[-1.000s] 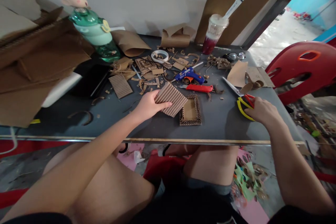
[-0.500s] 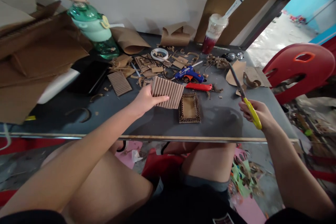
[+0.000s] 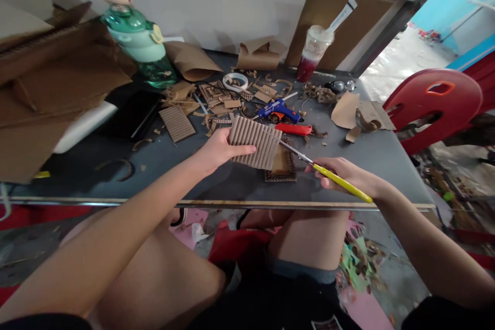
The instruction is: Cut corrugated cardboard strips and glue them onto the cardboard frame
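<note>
My left hand (image 3: 220, 152) grips a piece of corrugated cardboard (image 3: 253, 142) by its left edge, thumb lying across the ridged face. My right hand (image 3: 338, 172) is closed around a pair of scissors with yellow handles (image 3: 342, 183). The metal blades point left and reach the cardboard's right upper edge; whether they are parted or cut into it I cannot tell. Partly hidden behind the held cardboard, a small rectangular cardboard frame (image 3: 288, 170) with a ridged border lies on the grey table (image 3: 224, 185).
Beyond my hands lie a blue glue gun (image 3: 279, 110), a red utility knife (image 3: 293, 129), a tape roll (image 3: 235, 81) and many cardboard scraps. A green bottle (image 3: 141, 51) and a drink cup (image 3: 314, 54) stand at the back. Another ridged piece (image 3: 177, 124) lies left; a red chair (image 3: 433, 108) stands right.
My right hand has swung the scissors left and down from the table's right side to the cardboard. My left hand and the cardboard have shifted slightly right, over part of the frame.
</note>
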Motion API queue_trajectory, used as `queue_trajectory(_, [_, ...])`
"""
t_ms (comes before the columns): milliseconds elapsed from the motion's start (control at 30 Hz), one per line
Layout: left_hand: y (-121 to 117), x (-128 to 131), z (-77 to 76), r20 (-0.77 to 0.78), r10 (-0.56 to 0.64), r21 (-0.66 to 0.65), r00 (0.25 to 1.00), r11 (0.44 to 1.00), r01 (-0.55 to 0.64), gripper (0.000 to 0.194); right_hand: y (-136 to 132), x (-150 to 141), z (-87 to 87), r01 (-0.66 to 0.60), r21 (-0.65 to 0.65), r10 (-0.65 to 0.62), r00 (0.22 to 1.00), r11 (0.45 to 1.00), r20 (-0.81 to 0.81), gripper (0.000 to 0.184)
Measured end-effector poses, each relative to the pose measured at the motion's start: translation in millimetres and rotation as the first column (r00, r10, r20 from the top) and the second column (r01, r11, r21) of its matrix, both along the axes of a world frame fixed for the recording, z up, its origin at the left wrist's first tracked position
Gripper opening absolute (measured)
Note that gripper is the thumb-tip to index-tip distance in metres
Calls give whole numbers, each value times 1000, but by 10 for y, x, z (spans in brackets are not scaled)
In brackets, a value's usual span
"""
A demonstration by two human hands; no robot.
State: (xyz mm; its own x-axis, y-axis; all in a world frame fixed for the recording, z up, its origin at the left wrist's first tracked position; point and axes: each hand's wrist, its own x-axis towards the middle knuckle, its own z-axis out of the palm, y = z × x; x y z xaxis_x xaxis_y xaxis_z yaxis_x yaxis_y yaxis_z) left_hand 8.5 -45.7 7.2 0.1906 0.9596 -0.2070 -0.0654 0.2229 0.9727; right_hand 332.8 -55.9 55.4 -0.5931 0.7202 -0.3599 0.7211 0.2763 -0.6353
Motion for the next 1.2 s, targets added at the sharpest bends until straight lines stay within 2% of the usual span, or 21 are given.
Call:
queue_trajectory(200, [26, -88, 2, -30, -119, 9, 992, 993, 119, 50, 58, -118, 42, -62, 42, 58, 994, 997, 97, 76])
queue_trajectory(500, [54, -114, -34, -44, -181, 54, 983, 982, 183, 48, 28, -143, 18, -66, 95, 48, 983, 993, 179, 62])
queue_trajectory(700, [41, -89, -56, -54, -165, 75, 985, 983, 169, 46, 17, -107, 9, -99, 41, 94, 989, 994, 110, 68])
queue_trajectory(800, [36, -82, -65, -76, -150, 84, 986, 984, 156, 46, -2, -119, 16, -109, 51, 102, 987, 993, 127, 72])
queue_trajectory(933, [22, -68, -77, -100, -132, 94, 986, 986, 141, 42, -21, -145, 16, -94, 96, 73, 977, 991, 203, 68])
queue_trajectory(1200, [-50, 25, -60, -58, -60, 71, 997, 995, 64, 41, -10, -116, -34, -80, 61, 71, 988, 995, 138, 65])
